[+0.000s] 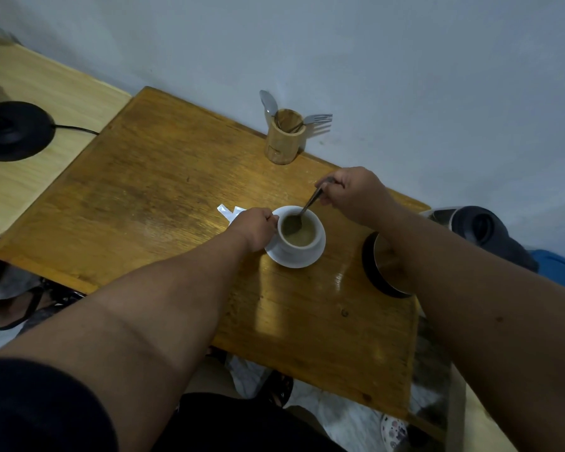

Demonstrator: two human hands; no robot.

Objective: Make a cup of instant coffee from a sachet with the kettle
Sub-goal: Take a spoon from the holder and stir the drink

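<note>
A white cup [313, 247] full of light brown coffee stands on a white saucer [307, 261] in the middle of the wooden table [144, 197]. My left hand [256, 228] grips the cup at its left side. My right hand [349, 190] holds a metal spoon [307, 207] by its handle, with the bowl dipped in the coffee. A torn white sachet [229, 212] lies just left of the cup, partly hidden by my left hand. The steel kettle [384, 265] stands at the table's right edge, mostly hidden under my right forearm.
A bamboo holder [284, 138] with spoons and a fork stands at the table's far edge by the wall. The black kettle base [13, 130] with its cord sits on a lighter table at the left. A dark bag [483, 230] lies right of the table.
</note>
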